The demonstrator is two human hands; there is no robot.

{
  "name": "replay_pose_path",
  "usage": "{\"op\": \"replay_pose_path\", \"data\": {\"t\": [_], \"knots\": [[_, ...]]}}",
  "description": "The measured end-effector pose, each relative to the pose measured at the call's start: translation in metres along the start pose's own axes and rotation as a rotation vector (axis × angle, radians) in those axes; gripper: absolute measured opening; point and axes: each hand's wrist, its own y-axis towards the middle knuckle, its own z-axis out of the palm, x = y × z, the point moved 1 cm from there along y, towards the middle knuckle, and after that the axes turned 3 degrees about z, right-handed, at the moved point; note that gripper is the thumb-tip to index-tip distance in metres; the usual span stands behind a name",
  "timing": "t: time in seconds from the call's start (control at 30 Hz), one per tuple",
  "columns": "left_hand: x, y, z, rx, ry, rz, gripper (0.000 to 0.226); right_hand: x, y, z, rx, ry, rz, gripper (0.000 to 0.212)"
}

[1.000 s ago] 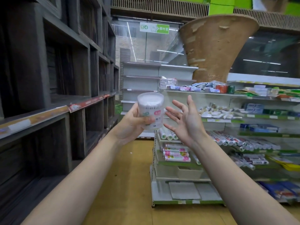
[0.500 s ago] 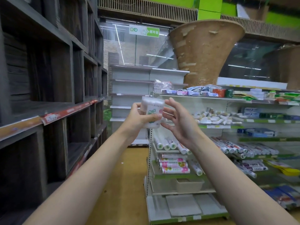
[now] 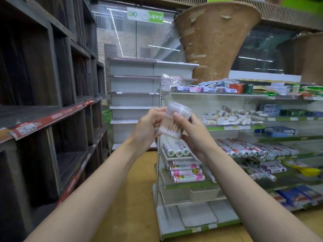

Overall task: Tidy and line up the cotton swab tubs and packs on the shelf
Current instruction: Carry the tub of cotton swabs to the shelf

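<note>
Clear plastic makes the tub (image 3: pixel 176 119), so the swabs inside show: wooden sticks with white tips. The tub sits in the middle of the view, up in the air, and it tilts with its top toward 11 o'clock. Both hands are clamped on it. The left hand (image 3: pixel 148 126) grips the side at 9 o'clock, with its fingers curled round the tub. The right hand (image 3: pixel 194 135) grips the side at 3 o'clock, and its thumb lies across the front of the tub. The two hands sit close together, with only the tub between them. Two bare arms reach up to it from 6 o'clock.

At 3 o'clock from the tub stands a white shelf (image 3: pixel 218 95) with green edges. The tub is in front of it and does not touch it. Small packs (image 3: pixel 227 117) lie in a messy heap on one level of the shelf, just to the right of the right hand. I cannot tell what is in them. Below the hands, at 6 o'clock, lie white rolls (image 3: pixel 176 149), and under those are pink rolls (image 3: pixel 187 173). More long rolls (image 3: pixel 253 149) lie at 4 o'clock.

At 9 o'clock stands a dark wood rack (image 3: pixel 43 84) with red strips on its edges. At 12 o'clock, far back, rises a big brown post (image 3: pixel 213 37) that gets wider at the top. The floor (image 3: pixel 136 198) is yellow.
</note>
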Motion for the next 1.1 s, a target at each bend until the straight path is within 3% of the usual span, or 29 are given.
{"op": "replay_pose_path", "data": {"t": [0.2,0.37,0.6,0.9,1.1], "knots": [[0.035,0.047,-0.004,-0.304,-0.123,-0.128,0.040,-0.009,0.036,-0.034,-0.072,0.289,0.131,0.038],[0.058,0.091,0.008,-0.407,-0.222,-0.161,0.038,-0.015,0.073,-0.084,-0.037,0.420,0.196,0.036],[0.076,0.157,0.044,-0.459,-0.252,-0.132,0.038,-0.010,0.119,-0.142,-0.017,0.417,0.216,0.035],[0.113,0.212,0.097,-0.378,-0.254,-0.184,0.024,-0.019,0.149,-0.214,-0.044,0.323,0.208,0.033],[0.139,0.251,0.112,-0.325,-0.240,-0.222,0.019,-0.038,0.176,-0.249,-0.126,0.235,0.168,0.020]]}}
